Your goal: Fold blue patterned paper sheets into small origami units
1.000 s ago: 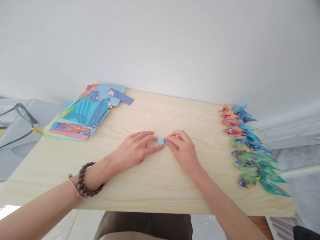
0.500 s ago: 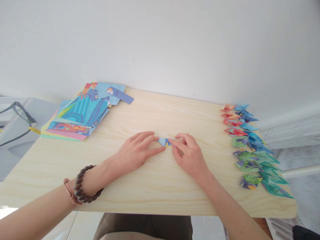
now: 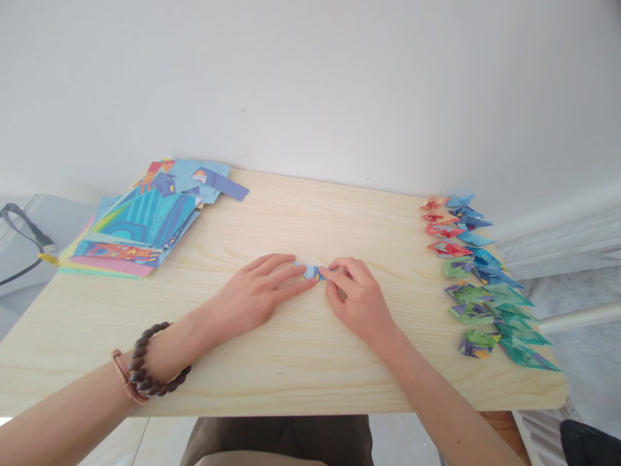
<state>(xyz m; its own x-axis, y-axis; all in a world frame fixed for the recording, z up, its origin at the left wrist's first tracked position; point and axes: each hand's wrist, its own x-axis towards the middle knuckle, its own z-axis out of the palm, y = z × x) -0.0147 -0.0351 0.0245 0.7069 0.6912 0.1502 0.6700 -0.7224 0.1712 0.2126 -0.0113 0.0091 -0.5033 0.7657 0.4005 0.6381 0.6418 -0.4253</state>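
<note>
I can read no words, brand, number or sign anywhere. On the paper stack [image 3: 145, 220] to my left, a small white-and-orange mark [image 3: 198, 176] sits on a blue sheet, too tiny for me to tell lettering from drawing. The small folded paper [image 3: 311, 273] at my fingers [image 3: 295, 288] and the folded pieces [image 3: 468, 293] to my right show printed colours, nothing legible.

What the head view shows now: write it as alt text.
Left hand and right hand touch a small folded paper on a wood-grain table. Patterned sheets lie piled at left; folded figures, red, blue and green, line the right side.
</note>
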